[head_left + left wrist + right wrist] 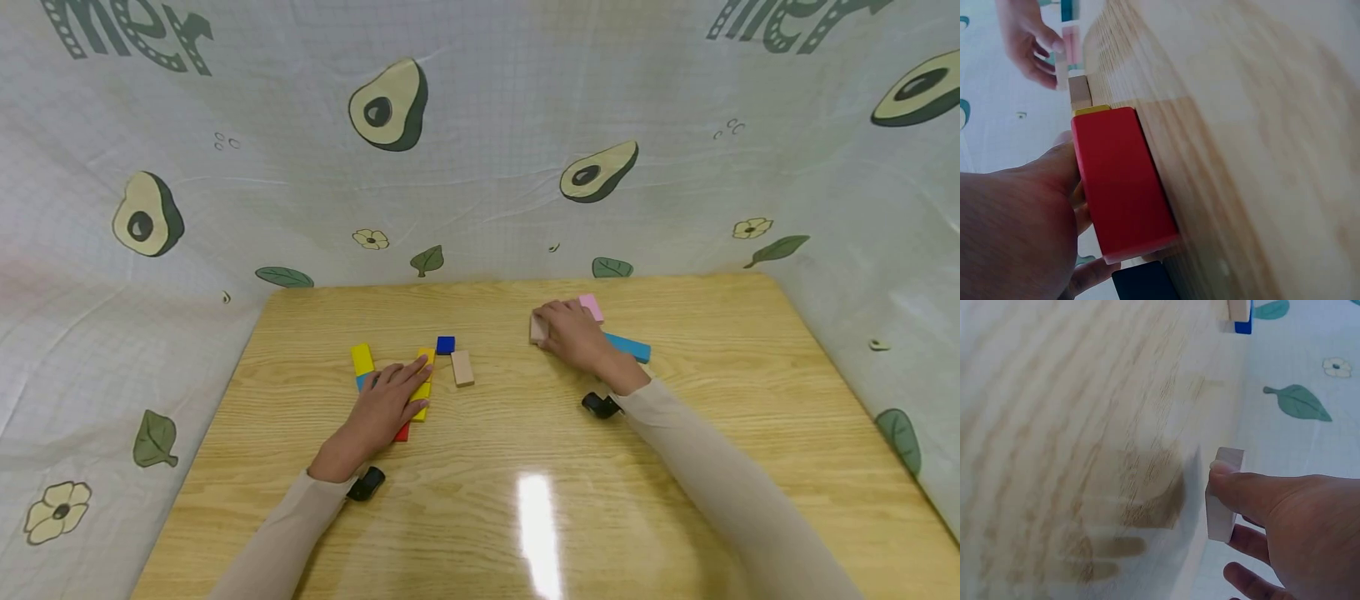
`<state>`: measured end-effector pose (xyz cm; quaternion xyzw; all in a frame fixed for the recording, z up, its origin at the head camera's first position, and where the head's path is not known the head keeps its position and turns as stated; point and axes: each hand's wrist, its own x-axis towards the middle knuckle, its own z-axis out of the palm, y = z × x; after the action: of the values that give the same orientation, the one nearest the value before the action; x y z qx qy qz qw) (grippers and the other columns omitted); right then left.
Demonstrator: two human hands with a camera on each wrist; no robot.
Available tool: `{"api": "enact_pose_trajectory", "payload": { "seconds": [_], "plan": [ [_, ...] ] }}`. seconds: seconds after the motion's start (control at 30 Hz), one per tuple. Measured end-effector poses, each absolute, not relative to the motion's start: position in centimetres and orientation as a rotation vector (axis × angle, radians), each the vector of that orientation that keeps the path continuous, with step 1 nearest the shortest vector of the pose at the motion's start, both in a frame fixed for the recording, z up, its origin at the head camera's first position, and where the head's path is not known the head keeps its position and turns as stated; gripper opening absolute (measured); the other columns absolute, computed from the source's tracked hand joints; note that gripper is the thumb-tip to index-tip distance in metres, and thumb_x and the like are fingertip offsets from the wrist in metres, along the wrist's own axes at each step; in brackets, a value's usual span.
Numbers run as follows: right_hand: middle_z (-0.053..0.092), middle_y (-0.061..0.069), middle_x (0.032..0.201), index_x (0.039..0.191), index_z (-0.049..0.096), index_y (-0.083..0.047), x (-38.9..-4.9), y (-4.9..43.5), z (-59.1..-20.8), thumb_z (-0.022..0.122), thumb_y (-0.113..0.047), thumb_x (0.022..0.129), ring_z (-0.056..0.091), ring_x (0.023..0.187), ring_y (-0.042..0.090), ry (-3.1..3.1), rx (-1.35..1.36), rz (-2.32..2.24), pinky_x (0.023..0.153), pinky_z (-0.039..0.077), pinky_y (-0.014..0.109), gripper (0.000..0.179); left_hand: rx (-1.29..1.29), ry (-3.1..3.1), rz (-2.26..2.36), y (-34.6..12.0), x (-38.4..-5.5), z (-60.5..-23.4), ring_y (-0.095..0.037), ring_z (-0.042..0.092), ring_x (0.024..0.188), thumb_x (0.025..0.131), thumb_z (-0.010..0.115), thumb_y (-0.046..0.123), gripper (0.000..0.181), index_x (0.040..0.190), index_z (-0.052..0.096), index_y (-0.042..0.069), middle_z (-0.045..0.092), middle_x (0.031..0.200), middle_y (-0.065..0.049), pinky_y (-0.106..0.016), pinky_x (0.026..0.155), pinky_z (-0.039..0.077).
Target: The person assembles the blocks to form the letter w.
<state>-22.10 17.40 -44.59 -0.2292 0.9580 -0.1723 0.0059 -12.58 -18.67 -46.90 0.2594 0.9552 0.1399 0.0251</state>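
Note:
My left hand lies over a cluster of toy blocks, fingers extended across them. Around it show a yellow block, an orange block, a second yellow block, a light blue block and a red block, all partly covered by the hand except the far yellow one. A dark block is beside the red one in the left wrist view. Farther right, my right hand pinches a plain wooden block between thumb and fingers, tilted close over the table.
Between the hands, a dark blue cube and another plain wooden block lie on the table. A pink block and a long blue block are by the right hand. A patterned cloth stands behind the table.

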Motion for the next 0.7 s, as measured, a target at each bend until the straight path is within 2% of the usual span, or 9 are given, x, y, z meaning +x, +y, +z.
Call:
{"api": "enact_pose_trajectory", "payload": {
  "seconds": [0.23,0.7],
  "plan": [
    [0.061,0.021,0.146,0.145,0.060,0.002,-20.9,17.5,-44.3,0.080,-0.016,0.096,0.052,0.134,0.046,3.005,-0.770,-0.542,0.108,0.042,0.061,0.056,0.796,2.948,0.438,-18.6,-12.5,-46.7,-0.043,0.043,0.146,0.109,0.060,0.027,0.057,0.160,0.046,0.005,0.038,0.169,-0.013,-0.073,0.113,0.031],
    [0.059,0.021,0.149,0.147,0.058,0.002,-18.8,17.3,-43.8,0.081,-0.015,0.096,0.052,0.137,0.044,3.012,-0.799,-0.588,0.117,0.037,0.062,0.059,0.815,2.959,0.443,-18.6,-12.5,-46.8,-0.044,0.043,0.145,0.109,0.060,0.027,0.057,0.160,0.046,0.004,0.039,0.169,-0.014,-0.073,0.113,0.032]
  ]
}}
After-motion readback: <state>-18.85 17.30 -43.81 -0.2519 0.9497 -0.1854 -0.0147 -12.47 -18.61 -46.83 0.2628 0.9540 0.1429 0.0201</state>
